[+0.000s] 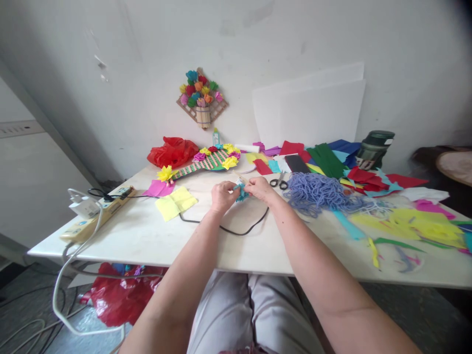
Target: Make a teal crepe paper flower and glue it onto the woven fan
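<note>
The left hand point(221, 195) and right hand point(260, 189) pinch a teal paper piece point(241, 192) just above the worktop point(155, 236), seemingly gathering it into shape. Such thin paper calls for light, even pressure; scissors point(279, 183) lie at one o'clock.

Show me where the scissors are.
In the head view, the scissors lie just right of the right hand, beside the blue yarn pile.

Two hands, the left hand point(222, 195) and the right hand point(260, 189); one teal paper point(241, 192) between them. Right of the hands: one scissors point(279, 183), one yarn heap point(313, 192), one flask point(374, 149). Left of them: one yellow sheet point(176, 203), one pink sheet point(159, 188), one power strip point(98, 215). Beyond them: one glue bottle point(216, 136), two white boards point(309, 113).
</note>
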`<state>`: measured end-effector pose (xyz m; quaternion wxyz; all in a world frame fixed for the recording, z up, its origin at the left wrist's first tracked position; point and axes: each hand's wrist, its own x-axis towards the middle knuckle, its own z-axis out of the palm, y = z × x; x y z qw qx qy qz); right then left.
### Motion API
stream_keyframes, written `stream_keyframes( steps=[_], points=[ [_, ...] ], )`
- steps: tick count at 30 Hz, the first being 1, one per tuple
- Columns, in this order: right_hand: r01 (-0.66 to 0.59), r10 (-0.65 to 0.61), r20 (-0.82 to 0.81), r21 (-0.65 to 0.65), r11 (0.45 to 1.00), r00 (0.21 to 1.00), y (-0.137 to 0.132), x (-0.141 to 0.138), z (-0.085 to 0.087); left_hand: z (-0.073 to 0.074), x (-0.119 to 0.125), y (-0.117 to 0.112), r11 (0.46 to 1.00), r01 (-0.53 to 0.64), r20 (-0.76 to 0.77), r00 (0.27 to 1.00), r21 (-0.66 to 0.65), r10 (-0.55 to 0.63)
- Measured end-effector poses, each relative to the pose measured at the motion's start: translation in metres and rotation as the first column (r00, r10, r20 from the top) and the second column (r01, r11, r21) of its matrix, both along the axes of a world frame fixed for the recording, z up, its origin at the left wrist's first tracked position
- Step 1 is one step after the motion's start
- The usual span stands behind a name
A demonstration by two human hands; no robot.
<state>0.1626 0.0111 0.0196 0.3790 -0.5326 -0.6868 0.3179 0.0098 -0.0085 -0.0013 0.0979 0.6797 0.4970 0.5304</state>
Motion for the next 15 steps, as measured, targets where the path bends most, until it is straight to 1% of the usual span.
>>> stream_keyframes(
  steps=[5,9,11,15],
  points=[
    [0.007,-0.007,0.017,-0.012,1.000,1.000,-0.0022,-0.0004,0.0017,-0.0012,0.0003,0.0009,0.993,-0.074,0.061,0.995,-0.090,0.080],
    [0.006,-0.006,0.017,-0.012,1.000,1.000,-0.0018,-0.0006,0.0012,-0.0028,-0.0006,0.0023,0.987,-0.068,0.132,0.987,-0.144,0.087],
    [-0.012,0.011,-0.028,-0.004,1.000,1.000,-0.0019,-0.0005,0.0014,-0.0026,-0.0020,0.0029,0.987,-0.053,0.154,0.985,-0.149,0.076],
    [-0.078,0.078,-0.203,0.010,0.997,0.976,-0.0033,0.0008,0.0047,-0.0006,-0.0058,0.0031,0.985,0.022,0.206,0.979,-0.173,0.014]
  ],
)
